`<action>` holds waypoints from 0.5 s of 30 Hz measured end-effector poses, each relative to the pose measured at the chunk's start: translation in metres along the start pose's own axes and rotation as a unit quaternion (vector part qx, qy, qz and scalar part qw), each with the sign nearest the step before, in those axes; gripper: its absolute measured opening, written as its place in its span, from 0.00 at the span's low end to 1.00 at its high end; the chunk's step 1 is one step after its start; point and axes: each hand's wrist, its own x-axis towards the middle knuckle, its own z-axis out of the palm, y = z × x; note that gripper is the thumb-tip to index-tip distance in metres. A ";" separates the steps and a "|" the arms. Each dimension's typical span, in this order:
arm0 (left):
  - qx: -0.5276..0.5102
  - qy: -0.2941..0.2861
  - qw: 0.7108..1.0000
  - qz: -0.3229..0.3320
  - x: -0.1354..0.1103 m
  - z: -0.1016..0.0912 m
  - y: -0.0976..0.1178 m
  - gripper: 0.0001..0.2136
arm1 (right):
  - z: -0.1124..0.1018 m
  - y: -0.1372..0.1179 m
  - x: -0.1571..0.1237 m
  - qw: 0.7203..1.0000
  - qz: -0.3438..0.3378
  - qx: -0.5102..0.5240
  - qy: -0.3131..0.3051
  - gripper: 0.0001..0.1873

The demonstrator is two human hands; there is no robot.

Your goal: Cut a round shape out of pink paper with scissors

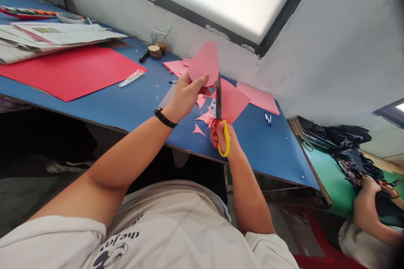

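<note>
My left hand [186, 92] is closed on a rounded pink paper piece [204, 63], holding it up above the blue table [132, 105]. My right hand [222, 136] grips yellow-handled scissors [221, 113]; the blades point upward beside the pink piece's right edge. A black band circles my left wrist. Pink paper scraps [203, 119] lie on the table under my hands, on top of larger pink sheets [249, 98].
A big red sheet [69, 71] and newspapers [50, 35] lie at the left. A plastic cup [159, 40], a wooden disc and a pen [268, 118] sit on the table. Another person's arm [369, 214] is at a green table [328, 176] on the right.
</note>
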 end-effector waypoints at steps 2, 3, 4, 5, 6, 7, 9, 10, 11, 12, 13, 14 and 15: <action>0.000 0.000 1.000 0.003 -0.001 0.000 0.000 0.14 | 0.000 0.001 0.001 1.000 -0.009 -0.007 0.000 0.53; 0.001 -0.005 1.000 0.005 -0.001 0.000 0.001 0.14 | 0.001 0.001 0.001 1.000 -0.015 -0.011 -0.001 0.54; 0.003 -0.010 1.000 0.006 -0.001 0.000 0.001 0.14 | 0.001 0.001 0.001 1.000 -0.018 -0.013 -0.003 0.54; 0.007 -0.013 1.000 0.005 -0.002 0.001 0.002 0.14 | 0.001 0.002 0.002 1.000 -0.021 -0.015 -0.004 0.54; 0.011 -0.015 1.000 0.002 -0.002 0.001 0.002 0.14 | 0.001 0.002 0.002 1.000 -0.024 -0.016 -0.005 0.54; 0.014 -0.014 1.000 -0.002 -0.002 0.001 0.003 0.15 | 0.001 0.002 0.002 1.000 -0.026 -0.016 -0.005 0.54; 0.015 -0.008 1.000 -0.008 -0.002 0.002 0.003 0.15 | 0.001 0.002 0.002 0.999 -0.028 -0.018 -0.006 0.54; 0.014 -0.006 1.000 -0.009 -0.002 0.002 0.003 0.14 | 0.001 0.002 0.002 0.999 -0.028 -0.020 -0.007 0.54; 0.013 -0.006 1.000 -0.009 -0.001 0.002 0.003 0.13 | 0.001 0.002 0.002 0.999 -0.029 -0.021 -0.007 0.54; 0.012 -0.007 1.000 -0.008 -0.001 0.002 0.003 0.12 | 0.001 0.001 0.002 0.999 -0.029 -0.022 -0.008 0.54; 0.011 -0.009 1.000 -0.006 -0.001 0.002 0.003 0.11 | 0.001 0.001 0.001 0.999 -0.028 -0.023 -0.009 0.54; 0.010 -0.013 1.000 -0.004 -0.001 0.002 0.002 0.11 | 0.001 0.000 0.001 0.999 -0.028 -0.024 -0.009 0.54; 0.008 -0.017 1.000 -0.001 -0.001 0.001 0.002 0.11 | 0.001 -0.001 0.001 0.999 -0.028 -0.025 -0.010 0.54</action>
